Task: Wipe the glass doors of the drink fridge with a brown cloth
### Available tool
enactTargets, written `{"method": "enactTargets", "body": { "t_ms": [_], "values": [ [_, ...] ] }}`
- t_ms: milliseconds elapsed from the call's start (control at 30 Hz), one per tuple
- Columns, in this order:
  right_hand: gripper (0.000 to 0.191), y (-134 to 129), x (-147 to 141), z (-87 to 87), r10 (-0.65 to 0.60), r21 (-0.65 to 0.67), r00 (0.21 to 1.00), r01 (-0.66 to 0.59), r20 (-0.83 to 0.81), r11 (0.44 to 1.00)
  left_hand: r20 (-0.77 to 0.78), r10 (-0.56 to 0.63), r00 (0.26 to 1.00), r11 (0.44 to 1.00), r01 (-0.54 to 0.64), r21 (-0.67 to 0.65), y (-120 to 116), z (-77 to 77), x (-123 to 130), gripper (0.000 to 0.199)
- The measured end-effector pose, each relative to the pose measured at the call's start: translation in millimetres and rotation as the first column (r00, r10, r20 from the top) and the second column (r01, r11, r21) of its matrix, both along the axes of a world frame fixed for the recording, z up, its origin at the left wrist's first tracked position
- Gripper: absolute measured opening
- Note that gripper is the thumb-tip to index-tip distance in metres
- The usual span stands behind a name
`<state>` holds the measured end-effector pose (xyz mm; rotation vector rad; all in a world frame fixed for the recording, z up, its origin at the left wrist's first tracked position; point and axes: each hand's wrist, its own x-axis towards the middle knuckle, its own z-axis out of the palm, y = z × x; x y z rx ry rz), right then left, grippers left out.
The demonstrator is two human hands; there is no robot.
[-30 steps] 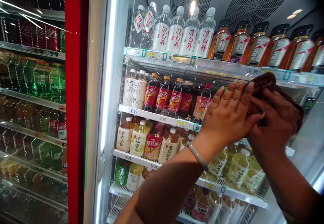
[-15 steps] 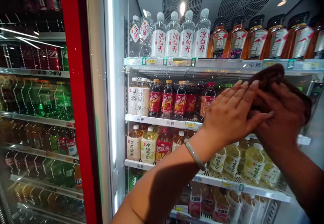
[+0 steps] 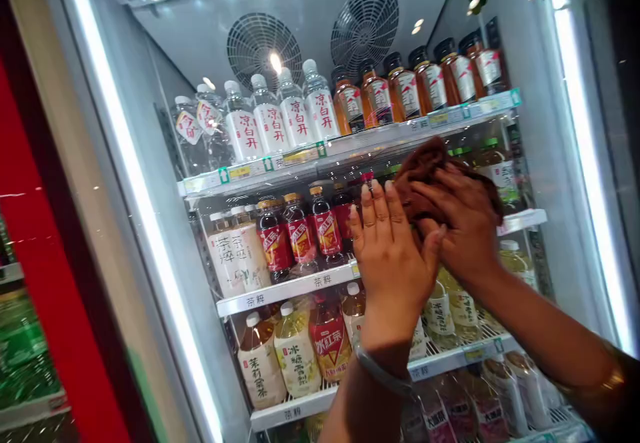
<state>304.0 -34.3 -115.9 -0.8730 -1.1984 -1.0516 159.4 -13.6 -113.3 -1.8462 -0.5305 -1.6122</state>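
Observation:
My left hand (image 3: 393, 256) lies flat against the glass front of a drinks cooler, its fingers stretched upward and nothing in it. A pale bangle (image 3: 383, 369) circles that wrist. Just to the right, my right hand (image 3: 457, 223) presses a bunched dark brown cloth (image 3: 425, 169) to the glass, fingers spread over it. The left thumb comes close to the right hand; whether they touch I cannot tell. Behind the glass, red-labelled tea bottles (image 3: 327, 226) stand left of my hands, and amber bottles with black caps (image 3: 405, 93) stand above. My hands and the cloth hide part of the middle shelves.
White-labelled water bottles (image 3: 270, 123) line the top shelf (image 3: 350, 143). Lower shelves hold several more drinks, among them a pear drink bottle (image 3: 297, 356). Bright light strips (image 3: 145, 209) run down both sides. A red cooler frame (image 3: 55, 263) stands at the left edge.
The view has tilted and swung right, showing more of the cooler's right side. My left hand has turned more upright and sits farther left of the cloth. My right hand still presses the cloth.

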Motion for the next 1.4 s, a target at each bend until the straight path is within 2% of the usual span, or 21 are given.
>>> {"method": "enactTargets", "body": {
  "t_ms": [67,100,233,300,333,400,467,533,600,667,733,800,867,933,1000,1067,1100,1167,1267,1333,1400],
  "values": [
    [0.040,0.3,-18.3,9.7,0.028,-0.026,0.999,-0.028,0.026,0.999,0.023,-0.014,1.000,1.000,0.014,0.012,0.5,0.5,-0.4,0.081],
    [0.041,-0.9,-23.3,5.0,0.041,-0.039,0.998,-0.039,0.054,0.998,0.022,-0.026,0.999,1.000,0.025,0.015,0.0,0.9,-1.5,0.080],
    [0.049,-11.0,-7.1,-45.4,0.060,-0.100,0.973,-0.038,0.223,0.994,-0.033,-0.046,0.998,0.999,0.046,0.010,-2.4,2.1,-7.3,0.077],
    [0.048,-13.4,8.3,-55.6,0.037,-0.126,0.968,-0.006,0.249,0.992,-0.058,-0.051,0.997,0.999,0.051,-0.003,-2.8,2.3,-9.1,0.075],
    [0.046,-12.9,12.2,-51.9,0.019,-0.121,0.976,0.008,0.216,0.993,-0.067,-0.059,0.996,0.998,0.058,-0.007,-3.2,2.5,-9.6,0.074],
    [0.042,-9.2,8.0,-30.5,-0.015,-0.080,0.996,0.022,0.087,0.997,-0.076,-0.073,0.994,0.997,0.071,-0.023,-4.5,3.0,-10.7,0.073],
    [0.041,-4.4,-10.6,-4.7,-0.025,-0.043,0.999,0.024,-0.024,0.999,-0.071,-0.089,0.993,0.995,0.086,-0.044,-6.7,4.2,-13.8,0.072],
    [0.041,-2.3,-34.6,7.2,-0.024,-0.044,0.999,0.022,-0.037,0.999,-0.059,-0.109,0.992,0.993,0.106,-0.051,-8.5,6.0,-20.8,0.066],
    [0.040,-5.2,-52.6,-4.2,-0.023,-0.067,0.999,0.025,0.031,0.997,-0.037,-0.103,0.994,0.994,0.102,-0.044,-8.4,7.6,-32.0,0.060],
    [0.038,-11.4,-57.0,-32.0,-0.016,-0.113,0.989,0.033,0.150,0.993,-0.003,-0.057,0.998,0.998,0.057,-0.031,-6.3,8.2,-45.4,0.058],
    [0.039,-16.3,-48.6,-57.8,0.001,-0.137,0.969,0.034,0.245,0.990,0.009,0.006,1.000,1.000,-0.006,-0.026,-3.3,7.6,-57.4,0.058],
    [0.040,-16.4,-36.2,-63.8,-0.011,-0.119,0.976,0.038,0.218,0.992,-0.010,0.052,0.999,0.998,-0.052,-0.026,-1.6,6.5,-65.8,0.058],
    [0.038,-11.7,-31.5,-45.2,-0.045,-0.079,0.996,0.051,0.076,0.996,-0.031,0.078,0.996,0.996,-0.079,-0.045,-2.1,6.5,-70.6,0.057],
    [0.039,-5.4,-41.3,-13.3,-0.071,-0.064,0.996,0.067,-0.061,0.996,-0.019,0.099,0.995,0.992,-0.100,-0.074,-4.5,8.3,-74.3,0.057],
    [0.046,-1.1,-62.7,12.7,-0.068,-0.082,0.995,0.063,-0.067,0.995,0.013,0.126,0.992,0.987,-0.124,-0.104,-6.8,10.7,-79.5,0.058],
    [0.050,-0.7,-85.9,17.3,-0.037,-0.103,0.999,0.037,0.000,0.994,0.042,0.150,0.988,0.982,-0.144,-0.119,-7.4,11.3,-87.0,0.059],
    [0.049,-1.8,-94.5,10.3,-0.014,-0.111,0.999,0.019,0.044,0.994,0.049,0.153,0.987,0.982,-0.146,-0.117,-6.7,10.4,-91.4,0.060],
    [0.045,-5.6,-100.8,-17.6,0.030,-0.117,0.991,-0.014,0.129,0.993,0.036,0.144,0.989,0.985,-0.140,-0.103,-4.1,6.5,-100.6,0.065],
    [0.044,-9.8,-84.3,-59.9,0.039,-0.124,0.976,-0.013,0.213,0.992,-0.026,0.127,0.992,0.990,-0.129,-0.064,0.6,-0.9,-111.2,0.072],
    [0.045,-8.7,-69.3,-64.0,0.013,-0.136,0.986,0.009,0.164,0.991,-0.053,0.124,0.991,0.991,-0.127,-0.039,2.6,-4.0,-113.9,0.073],
    [0.045,-4.6,-64.8,-43.9,-0.010,-0.122,0.999,0.015,0.040,0.992,-0.045,0.127,0.991,0.991,-0.128,-0.028,3.5,-5.4,-113.0,0.073]
  ]
}}
